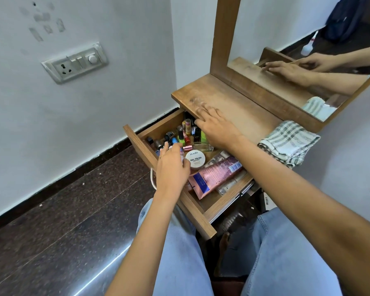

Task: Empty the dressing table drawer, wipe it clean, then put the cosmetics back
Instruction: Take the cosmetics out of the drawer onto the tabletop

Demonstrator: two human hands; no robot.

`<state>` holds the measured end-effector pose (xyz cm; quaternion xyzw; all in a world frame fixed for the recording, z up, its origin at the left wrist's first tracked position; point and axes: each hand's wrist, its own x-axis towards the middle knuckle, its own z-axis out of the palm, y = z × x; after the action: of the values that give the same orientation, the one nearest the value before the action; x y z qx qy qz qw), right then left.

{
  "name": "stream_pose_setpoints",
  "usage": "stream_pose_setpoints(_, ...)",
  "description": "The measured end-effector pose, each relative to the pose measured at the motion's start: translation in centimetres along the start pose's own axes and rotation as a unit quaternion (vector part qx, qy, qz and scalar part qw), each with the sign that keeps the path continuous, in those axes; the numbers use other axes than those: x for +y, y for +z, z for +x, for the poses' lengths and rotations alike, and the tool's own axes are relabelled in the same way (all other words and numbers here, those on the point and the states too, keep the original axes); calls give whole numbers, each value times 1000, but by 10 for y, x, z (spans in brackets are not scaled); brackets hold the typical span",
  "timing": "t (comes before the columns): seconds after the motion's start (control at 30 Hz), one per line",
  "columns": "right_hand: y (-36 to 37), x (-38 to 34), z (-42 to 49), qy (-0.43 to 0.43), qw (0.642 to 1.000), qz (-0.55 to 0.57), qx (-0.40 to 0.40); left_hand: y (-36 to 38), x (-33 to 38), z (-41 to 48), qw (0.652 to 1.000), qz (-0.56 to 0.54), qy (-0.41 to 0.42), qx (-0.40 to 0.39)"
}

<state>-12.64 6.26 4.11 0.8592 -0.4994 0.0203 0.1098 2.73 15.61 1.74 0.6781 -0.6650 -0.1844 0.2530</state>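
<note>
With the drawer (pixel 137 142) open and full, the left hand (pixel 172 165) is curling over near-left bottles (pixel 181 135), grip unclear, while the right hand (pixel 217 128), fingers spread, is reaching over far ones to begin emptying.

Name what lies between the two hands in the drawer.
Head view: a white tub, a clear glass bottle and small polish bottles, between left hand and right hand.
</note>
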Motion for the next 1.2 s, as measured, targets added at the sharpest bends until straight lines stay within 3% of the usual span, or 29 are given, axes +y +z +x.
stream_pose_setpoints(0.1,0,-5,5,-5,999,-50,-17,2,0,5,1000,13,-1,-1)
stream_pose_setpoints(0.4,2,-22,30,43,997,-47,-43,10,-13,4,995,96,34,9)
stream_pose_setpoints(0.57,9,-35,42,47,998,30,8,12,-16,4,995,91,41,11)
stream_pose_setpoints(0.7,15,-43,48,21,999,32,-33,13,-16,4,994,101,50,14)
stream_pose_setpoints(0.93,22,-39,56,23,999,35,-27,13,-14,11,991,121,54,12)
stream_pose_setpoints(1.07,24,-32,62,21,995,93,-2,9,-17,27,989,140,37,8)
stream_pose_setpoints(1.2,11,-13,70,55,972,222,61,6,-15,42,991,135,15,1)
